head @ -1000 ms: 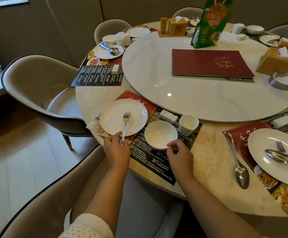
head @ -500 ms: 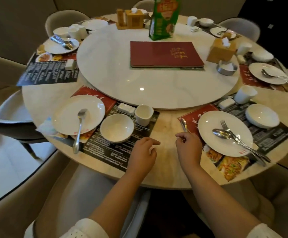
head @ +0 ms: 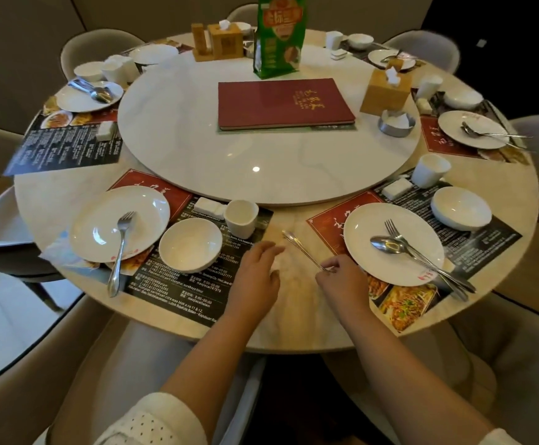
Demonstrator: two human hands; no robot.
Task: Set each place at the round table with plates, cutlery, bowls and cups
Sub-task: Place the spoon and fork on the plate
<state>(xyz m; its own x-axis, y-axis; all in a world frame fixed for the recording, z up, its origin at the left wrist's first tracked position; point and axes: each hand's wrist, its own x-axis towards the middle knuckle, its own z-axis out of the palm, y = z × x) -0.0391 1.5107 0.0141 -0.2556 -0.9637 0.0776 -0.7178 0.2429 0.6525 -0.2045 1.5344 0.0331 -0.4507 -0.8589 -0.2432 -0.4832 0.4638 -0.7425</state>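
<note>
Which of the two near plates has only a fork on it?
The left plate, beside the bowl: only a fork lies across it. The right plate carries a fork and spoon.

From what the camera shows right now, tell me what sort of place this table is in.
Most likely a restaurant dining room, probably Chinese. A marble lazy Susan fills the middle of the round table, a red menu book lies on it, and printed menu placemats with food photos sit under each place setting.
</note>
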